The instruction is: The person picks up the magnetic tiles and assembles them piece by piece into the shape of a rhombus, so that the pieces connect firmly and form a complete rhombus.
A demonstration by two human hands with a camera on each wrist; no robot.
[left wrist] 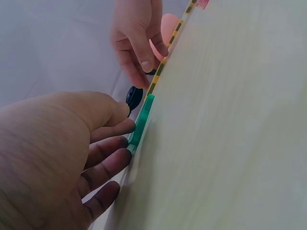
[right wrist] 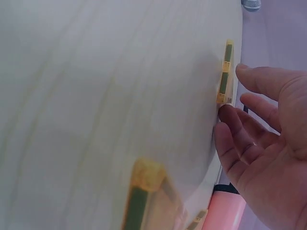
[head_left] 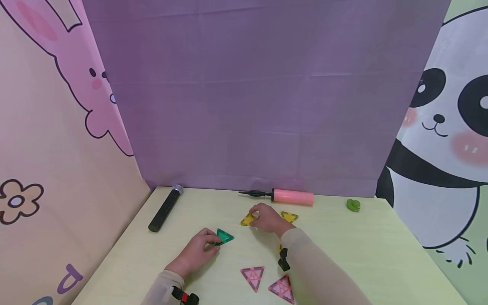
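My left hand [head_left: 198,252] pinches a green triangle tile [head_left: 225,237] by its left corner, low over the table. The left wrist view shows this green tile [left wrist: 142,122] edge-on at the fingertips. Farther back, my right hand [head_left: 267,218] is at a yellow triangle tile [head_left: 247,220], partly covering it. In the right wrist view that yellow tile [right wrist: 225,72] lies flat, with the relaxed fingers beside its end and the thumb apart from it. A second yellow triangle tile [head_left: 289,217] lies right of the hand; another yellow piece [head_left: 281,247] is mostly hidden by my right forearm.
Two pink triangle tiles [head_left: 253,277] [head_left: 283,289] lie near the front of the pale table [head_left: 236,258]. A black microphone [head_left: 165,209] lies at left. Along the back are a pink hand pump [head_left: 292,197] and a small green object [head_left: 353,205]. A purple cloth [head_left: 259,97] hangs behind.
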